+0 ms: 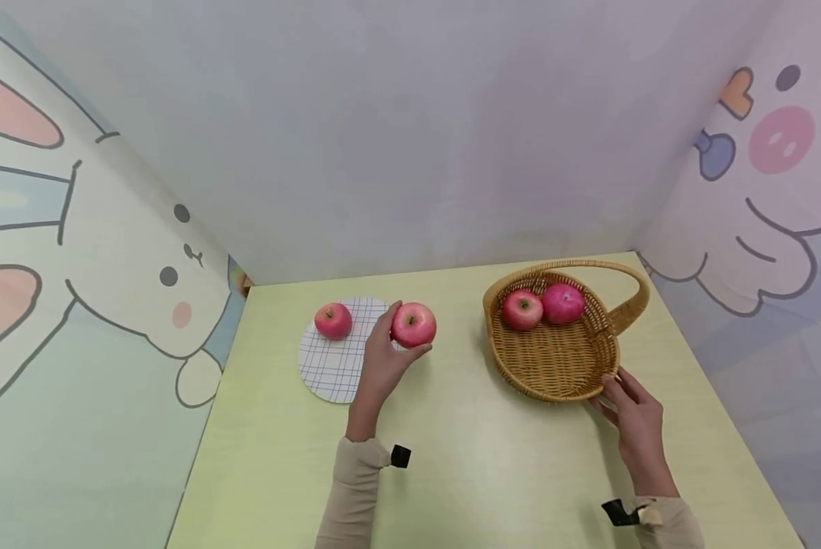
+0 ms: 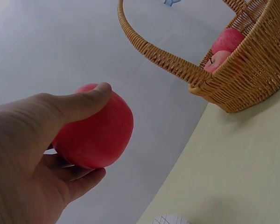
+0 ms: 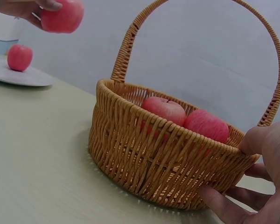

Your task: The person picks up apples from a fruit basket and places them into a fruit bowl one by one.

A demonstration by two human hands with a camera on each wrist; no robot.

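While the basket (image 1: pixel 554 366) is gripped at its near right edge by the right hand (image 1: pixel 636 427), a pink apple (image 1: pixel 415 325) is held by the left hand (image 1: pixel 386 366), to the left of the basket and well apart from it. The pink apple is clasped between the thumb and the curled fingers, and it is held above the worktop (image 1: pixel 485 457), as is shown in the right wrist view. By the right hand, the thumb is laid on the basket's rim and the fingers are set against the woven side below it.

In the basket, 2 apples are contained: a red apple (image 1: pixel 523 310) is placed toward the far left, and a deep pink apple (image 1: pixel 563 303) is set just beside it, to the right. The basket's opening is spanned by a tall arched handle (image 1: pixel 631 311).

Farther to the left of the basket than the pink apple, a round plate (image 1: pixel 335 374), marked with a checked pattern, is laid on the worktop and partly covered from above by the left hand. On it, another apple (image 1: pixel 333 321) is rested with its stem upward.

Behind the basket, a plain grey wall (image 1: pixel 410 137) can be seen; a rabbit drawing (image 1: pixel 136 267) is shown far to its left, and a pig drawing (image 1: pixel 780 145) to its right.
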